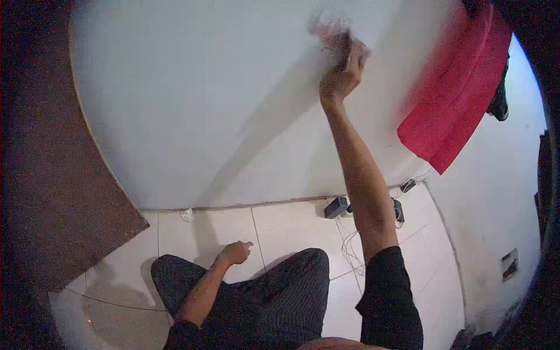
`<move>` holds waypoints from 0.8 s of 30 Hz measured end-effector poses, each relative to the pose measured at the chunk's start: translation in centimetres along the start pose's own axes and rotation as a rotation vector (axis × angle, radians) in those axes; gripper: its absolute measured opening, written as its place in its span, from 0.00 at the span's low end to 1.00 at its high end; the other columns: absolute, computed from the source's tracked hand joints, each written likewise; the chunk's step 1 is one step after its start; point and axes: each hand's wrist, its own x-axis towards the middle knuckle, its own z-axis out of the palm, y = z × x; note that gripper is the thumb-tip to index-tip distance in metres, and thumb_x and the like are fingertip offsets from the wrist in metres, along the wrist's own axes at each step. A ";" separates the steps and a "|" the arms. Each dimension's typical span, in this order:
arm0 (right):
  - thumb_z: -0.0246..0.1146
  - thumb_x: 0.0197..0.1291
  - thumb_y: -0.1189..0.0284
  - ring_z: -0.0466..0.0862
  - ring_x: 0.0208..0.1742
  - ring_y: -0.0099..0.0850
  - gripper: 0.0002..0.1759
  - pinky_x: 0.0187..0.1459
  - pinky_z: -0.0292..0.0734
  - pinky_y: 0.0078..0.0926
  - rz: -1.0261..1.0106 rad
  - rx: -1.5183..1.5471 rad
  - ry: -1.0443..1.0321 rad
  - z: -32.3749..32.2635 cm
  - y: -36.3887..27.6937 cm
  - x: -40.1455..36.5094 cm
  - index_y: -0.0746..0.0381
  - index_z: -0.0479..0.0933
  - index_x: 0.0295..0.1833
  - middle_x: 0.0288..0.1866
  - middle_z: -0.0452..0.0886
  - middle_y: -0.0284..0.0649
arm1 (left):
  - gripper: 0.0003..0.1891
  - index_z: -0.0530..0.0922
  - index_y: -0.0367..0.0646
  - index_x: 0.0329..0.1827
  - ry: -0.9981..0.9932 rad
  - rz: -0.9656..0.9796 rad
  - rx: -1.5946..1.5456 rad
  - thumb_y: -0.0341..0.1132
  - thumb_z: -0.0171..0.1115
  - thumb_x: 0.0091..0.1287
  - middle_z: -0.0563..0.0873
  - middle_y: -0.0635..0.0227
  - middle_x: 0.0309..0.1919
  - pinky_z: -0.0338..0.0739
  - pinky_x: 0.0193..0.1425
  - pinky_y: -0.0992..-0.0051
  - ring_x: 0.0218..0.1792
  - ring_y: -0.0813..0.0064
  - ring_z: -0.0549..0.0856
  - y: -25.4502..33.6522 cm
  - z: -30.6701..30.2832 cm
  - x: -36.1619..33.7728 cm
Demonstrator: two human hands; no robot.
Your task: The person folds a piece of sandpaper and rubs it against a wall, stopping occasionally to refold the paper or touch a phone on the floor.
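high on the white wall [192, 105], the right hand [341, 73] is closed tight around a reddish-brown tool [329, 29], arm stretched straight up from a black sleeve [388, 291]. the tool's upper end is pressed against the wall just above the fist and is smeared by blur, so i cannot tell whether it is a brush or a sponge; a pale strip shows between the fingers. down by the floor, the left hand [236, 252] hangs just above the tiled floor [291, 227] beside the left knee of the dark trousers [280, 291], mostly curled in, forefinger poking out to the right, holding nothing. a red cloth [458, 87] hangs on the wall to the right of the raised arm, well apart from the tool. a brown board [52, 175] covers the left side, its lower corner reaching the floor. along the foot of the wall lie a black adapter [336, 207] and thin white cables [350, 251], partly hidden behind the forearm, and a small white scrap [187, 214] sits in the joint further left
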 end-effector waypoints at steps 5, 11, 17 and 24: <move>0.59 0.60 0.77 0.74 0.63 0.47 0.19 0.68 0.62 0.42 -0.854 -0.289 -0.343 -0.4 0.0 -1.6 0.60 0.76 0.58 0.62 0.76 0.48 | 0.22 0.67 0.45 0.66 -0.172 -0.086 -0.009 0.41 0.49 0.70 0.80 0.45 0.54 0.72 0.63 0.54 0.57 0.47 0.78 0.6 -1.2 0.0; 0.56 0.63 0.78 0.75 0.60 0.43 0.16 0.61 0.71 0.39 -0.592 -0.174 -0.268 -0.6 -0.1 -2.2 0.58 0.75 0.57 0.59 0.75 0.44 | 0.24 0.66 0.47 0.68 -0.162 -0.068 0.031 0.42 0.49 0.70 0.81 0.47 0.53 0.74 0.61 0.54 0.54 0.47 0.80 0.4 -1.4 0.3; 0.54 0.63 0.77 0.70 0.69 0.40 0.22 0.68 0.66 0.40 0.039 -0.156 0.117 1.4 2.8 -3.4 0.55 0.73 0.63 0.67 0.72 0.39 | 0.24 0.64 0.48 0.69 -0.273 -0.146 0.021 0.46 0.48 0.72 0.77 0.50 0.59 0.69 0.67 0.55 0.61 0.50 0.75 1.0 -2.1 0.1; 0.55 0.60 0.81 0.75 0.64 0.44 0.23 0.59 0.76 0.38 -0.032 -0.145 0.037 -0.8 -0.1 -1.6 0.59 0.73 0.62 0.63 0.74 0.45 | 0.25 0.63 0.49 0.70 -0.245 -0.144 0.035 0.46 0.49 0.72 0.76 0.51 0.61 0.67 0.69 0.56 0.63 0.52 0.73 -0.1 0.2 1.2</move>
